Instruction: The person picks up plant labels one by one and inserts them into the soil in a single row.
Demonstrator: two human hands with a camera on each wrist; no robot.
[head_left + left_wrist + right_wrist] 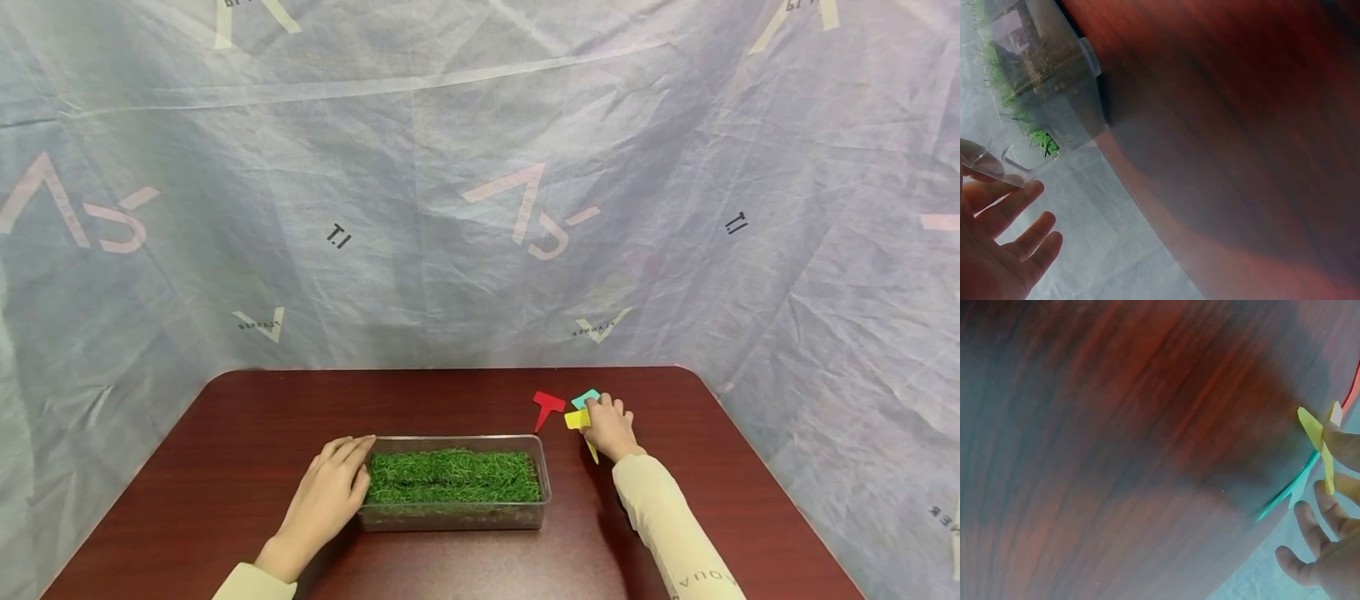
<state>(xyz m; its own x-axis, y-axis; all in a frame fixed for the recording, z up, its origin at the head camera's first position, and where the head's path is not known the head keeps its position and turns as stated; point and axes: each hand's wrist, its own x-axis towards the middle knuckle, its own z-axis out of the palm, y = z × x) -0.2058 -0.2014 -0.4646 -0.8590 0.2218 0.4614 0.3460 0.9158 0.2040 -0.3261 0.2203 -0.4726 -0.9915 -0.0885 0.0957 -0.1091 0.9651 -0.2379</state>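
Clear box [450, 520] holds green grass [453, 477]; left hand [322, 492], fingers extended, touches it; right hand [611, 429] pinches yellow tag [575, 419]; left wrist view reveals brown matter [1044, 62] beneath.

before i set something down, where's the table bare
The table is bare left of the left hand, behind the tub left of the red tag, and right of the right sleeve. Crowded: around the right hand, yellow tag and blue tag.

Left sleeve [257, 584] pale cream, I note; right sleeve [660, 508] matching, with dark lettering [705, 577]. Left hand [321, 498], right hand [610, 432]: bare.
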